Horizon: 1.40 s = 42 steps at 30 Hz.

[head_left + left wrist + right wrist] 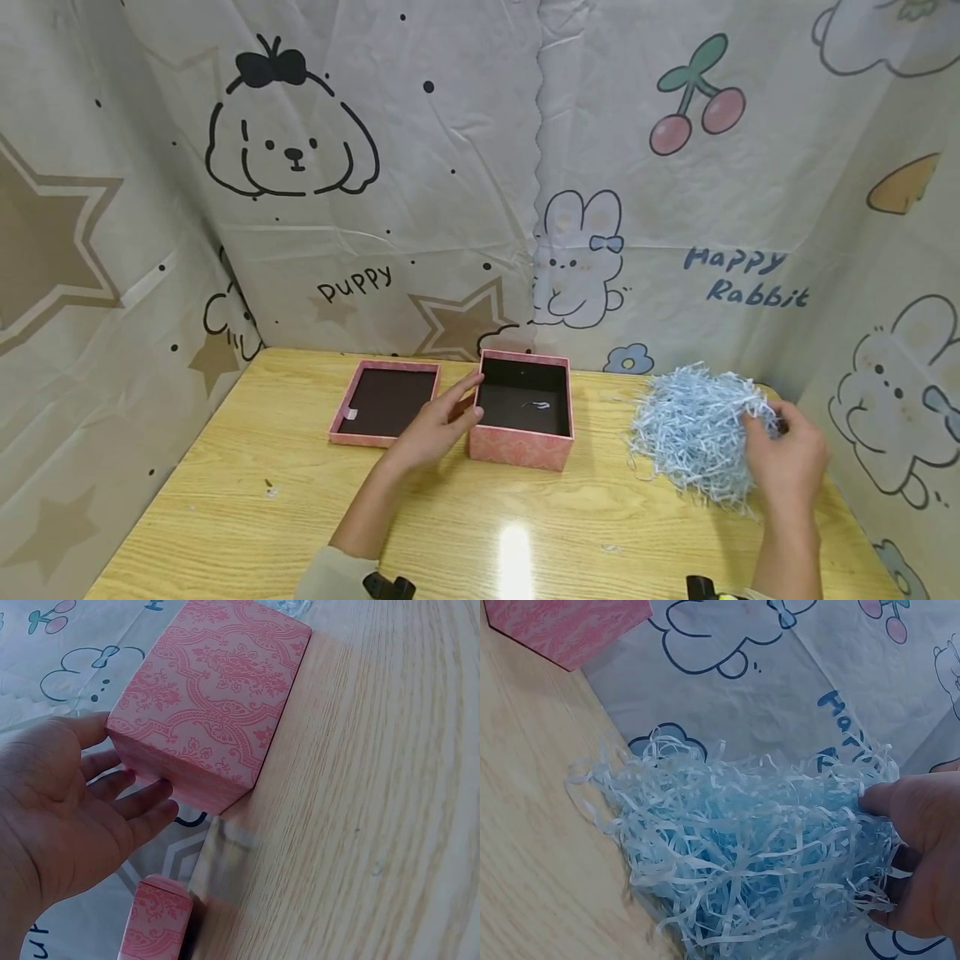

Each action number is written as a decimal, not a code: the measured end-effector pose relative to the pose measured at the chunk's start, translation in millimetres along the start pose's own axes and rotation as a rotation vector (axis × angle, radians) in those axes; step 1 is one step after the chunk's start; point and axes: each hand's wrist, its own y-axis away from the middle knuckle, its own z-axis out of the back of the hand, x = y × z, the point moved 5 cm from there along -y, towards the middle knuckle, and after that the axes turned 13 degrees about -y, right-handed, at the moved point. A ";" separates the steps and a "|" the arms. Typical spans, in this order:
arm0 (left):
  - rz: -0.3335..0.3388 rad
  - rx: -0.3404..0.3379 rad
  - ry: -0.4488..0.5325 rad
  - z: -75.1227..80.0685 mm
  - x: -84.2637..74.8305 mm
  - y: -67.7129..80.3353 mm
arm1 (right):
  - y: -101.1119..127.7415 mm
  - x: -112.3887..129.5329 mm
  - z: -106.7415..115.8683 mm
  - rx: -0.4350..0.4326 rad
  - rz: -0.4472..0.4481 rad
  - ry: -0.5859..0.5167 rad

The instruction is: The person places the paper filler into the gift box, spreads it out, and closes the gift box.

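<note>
- Head view: a light wooden table [465, 517] stands inside a cloth backdrop printed with cartoon puppies and rabbits [450, 167].
- An open square pink patterned cardboard box with a dark inside [522, 408] sits at the middle back of the table; its flat pink lid, lying inside up [385, 402], rests just to the left, apart from the box.
- The left hand [438, 425] lies between lid and box, fingers straight and relaxed, fingertips at the box's left wall, thumb along the near corner; it grasps nothing.
- A loose heap of pale blue shredded paper strips [693, 433] lies on the table well right of the box. The right hand [783, 454] grips the heap's right edge, fingers curled into the strips.
- Left wrist view: the left hand [67, 810] shows an open palm, fingertips touching the corner of the pink box [214, 697]; a corner of the lid [157, 922] shows below.
- Right wrist view: the right hand [922, 855] has its thumb on top and fingers beneath the paper heap [735, 855], clasping it; a corner of the pink box [562, 626] shows at top left.
</note>
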 end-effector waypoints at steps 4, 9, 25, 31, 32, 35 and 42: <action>0.002 -0.007 -0.001 1.2 1.0 1.0 | 0.7 4.9 0.2 -0.020 0.013 -0.029; 0.004 0.006 0.003 0.2 1.0 1.5 | 0.2 12.2 5.3 -0.051 0.049 -0.069; -0.010 -0.005 -0.010 1.0 -0.1 0.2 | -14.1 42.6 16.5 -0.044 0.042 -0.086; -0.020 -0.007 -0.008 0.1 0.4 0.0 | -18.4 56.3 19.3 -0.075 0.065 -0.108; -0.020 -0.009 -0.008 0.0 0.5 0.1 | -18.9 58.5 19.9 -0.079 0.069 -0.111; -0.015 -0.010 -0.009 -0.2 0.7 0.0 | -20.7 64.9 21.8 -0.087 0.074 -0.137; -0.016 -0.002 -0.001 -0.6 -0.3 -0.4 | -23.0 83.2 27.8 -0.117 0.121 -0.217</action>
